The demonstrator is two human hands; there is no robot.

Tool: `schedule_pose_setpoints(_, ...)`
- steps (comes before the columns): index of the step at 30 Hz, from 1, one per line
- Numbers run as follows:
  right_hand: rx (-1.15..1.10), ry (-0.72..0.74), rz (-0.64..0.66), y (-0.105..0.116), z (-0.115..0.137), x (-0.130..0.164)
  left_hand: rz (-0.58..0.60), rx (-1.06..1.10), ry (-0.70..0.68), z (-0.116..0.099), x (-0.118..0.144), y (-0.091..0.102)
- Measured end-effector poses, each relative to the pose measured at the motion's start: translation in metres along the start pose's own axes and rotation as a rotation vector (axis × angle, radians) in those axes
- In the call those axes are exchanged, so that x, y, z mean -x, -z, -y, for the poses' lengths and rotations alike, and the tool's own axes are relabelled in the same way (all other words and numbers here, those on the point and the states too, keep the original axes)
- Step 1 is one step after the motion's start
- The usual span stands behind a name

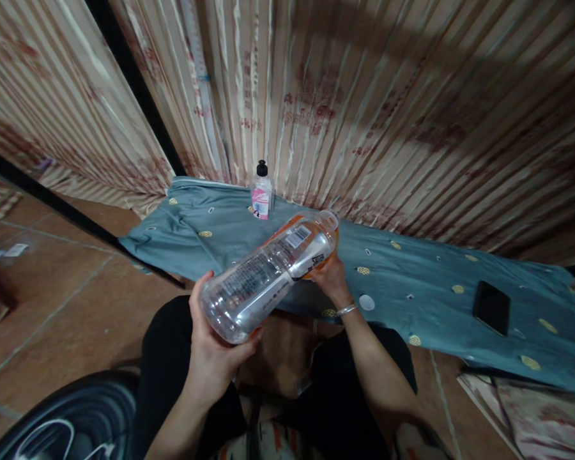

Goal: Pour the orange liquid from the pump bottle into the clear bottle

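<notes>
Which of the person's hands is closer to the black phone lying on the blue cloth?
Right. The right hand grips the bottle's neck end, nearer the phone; the left hand cradles the bottle's base, farther away.

Single head-worn view, forward and steeply down, close over lap and cloth-covered table (412, 281).

pump bottle (262, 190) behind bottle (268, 275); phone (491, 306) perhaps right

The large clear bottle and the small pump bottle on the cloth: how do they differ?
The large clear bottle lies tilted in both hands, left hand and right hand; the small pump bottle stands upright, untouched. The first is open-mouthed with an orange-edged label; the second has a black pump and pink label.
</notes>
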State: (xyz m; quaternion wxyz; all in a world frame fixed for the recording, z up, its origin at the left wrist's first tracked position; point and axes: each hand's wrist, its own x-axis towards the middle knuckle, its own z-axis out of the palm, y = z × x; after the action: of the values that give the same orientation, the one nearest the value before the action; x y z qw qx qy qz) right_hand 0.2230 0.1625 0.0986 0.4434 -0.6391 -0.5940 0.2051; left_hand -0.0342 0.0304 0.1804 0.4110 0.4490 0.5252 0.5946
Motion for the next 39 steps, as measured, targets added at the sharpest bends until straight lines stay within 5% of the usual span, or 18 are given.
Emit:
schedule_pose_setpoints(11, -0.016, -0.028, 0.036, 0.001, 0.005, 0.0, -0.033, 0.11, 0.108, -0.018, 0.006, -0.011)
schedule_pose_setpoints(27, -0.091, -0.016, -0.008, -0.002, 0.014, 0.001, -0.023, 0.023, 0.017, 0.0, -0.002, -0.004)
schedule_pose_setpoints(34, -0.075, -0.051, -0.015, -0.003, 0.008, 0.002, 0.056, -0.015, 0.025, 0.008, -0.007, 0.008)
schedule_pose_setpoints(39, -0.099, -0.067, -0.032, 0.0, 0.011, -0.001, 0.11, 0.048, 0.061, 0.005, -0.004, 0.0)
